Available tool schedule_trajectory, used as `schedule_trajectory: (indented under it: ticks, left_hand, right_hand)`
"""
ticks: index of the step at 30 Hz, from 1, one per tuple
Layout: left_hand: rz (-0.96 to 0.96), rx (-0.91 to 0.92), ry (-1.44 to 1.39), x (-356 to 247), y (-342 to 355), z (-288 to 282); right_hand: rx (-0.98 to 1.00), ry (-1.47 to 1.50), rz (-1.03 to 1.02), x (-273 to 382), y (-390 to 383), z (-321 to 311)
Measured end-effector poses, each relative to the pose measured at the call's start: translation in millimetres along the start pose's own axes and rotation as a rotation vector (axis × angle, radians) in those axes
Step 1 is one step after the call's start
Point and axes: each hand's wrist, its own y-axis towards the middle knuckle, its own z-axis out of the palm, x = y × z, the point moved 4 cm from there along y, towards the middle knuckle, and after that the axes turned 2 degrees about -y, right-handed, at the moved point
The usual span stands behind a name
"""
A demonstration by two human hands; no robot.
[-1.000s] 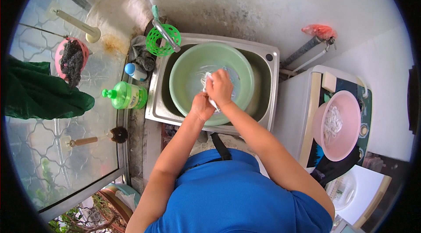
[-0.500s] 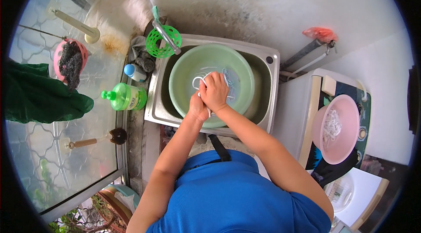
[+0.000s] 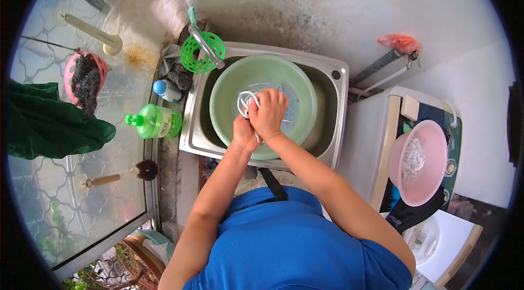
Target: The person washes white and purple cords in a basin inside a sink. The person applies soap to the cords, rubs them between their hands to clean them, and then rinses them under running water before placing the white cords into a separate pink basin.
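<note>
A bundle of looped white cord (image 3: 246, 101) is clasped between my two hands over a light green basin (image 3: 307, 102). My left hand (image 3: 245, 133) is lower and to the left, closed round the cord's lower part. My right hand (image 3: 269, 112) presses over it from the right, fingers curled and covering part of the bundle. A short end of cord hangs below the hands. More pale strands (image 3: 286, 118) lie in water at the basin's bottom, partly hidden by my right hand. The basin sits in a steel sink (image 3: 332, 110).
A faucet (image 3: 207, 47) with a green mesh basket (image 3: 192, 61) overhangs the sink's left back corner. Left of the sink stand a green pump bottle (image 3: 158, 121) and a blue-capped bottle (image 3: 168, 91). At right, a pink basin (image 3: 396, 164) holds white cords on a washing machine (image 3: 374, 142).
The cord has bunched up, with more loops showing above my left hand. Both hands stay pressed together in nearly the same place, with a slight shift of the fingers.
</note>
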Motion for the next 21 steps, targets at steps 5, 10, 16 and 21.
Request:
schedule_trajectory:
  ticks: [5,10,16,21]
  left_hand:
    - [0.048,0.187,0.01,-15.4,-6.2,24.6]
    - [0.034,-0.109,0.099,2.4,-4.4,4.5]
    - [-0.021,0.425,-0.121,-5.6,-9.2,26.5]
    - [-0.028,0.31,-0.055,3.6,-12.6,-7.2]
  right_hand:
    - [0.067,0.111,-0.038,17.4,-6.2,-26.0]
    - [0.381,0.226,0.074,-15.6,-3.7,20.7]
    - [0.053,0.297,-0.061,28.8,-12.6,-17.3]
    - [0.307,0.326,0.022,15.3,-21.3,-5.8]
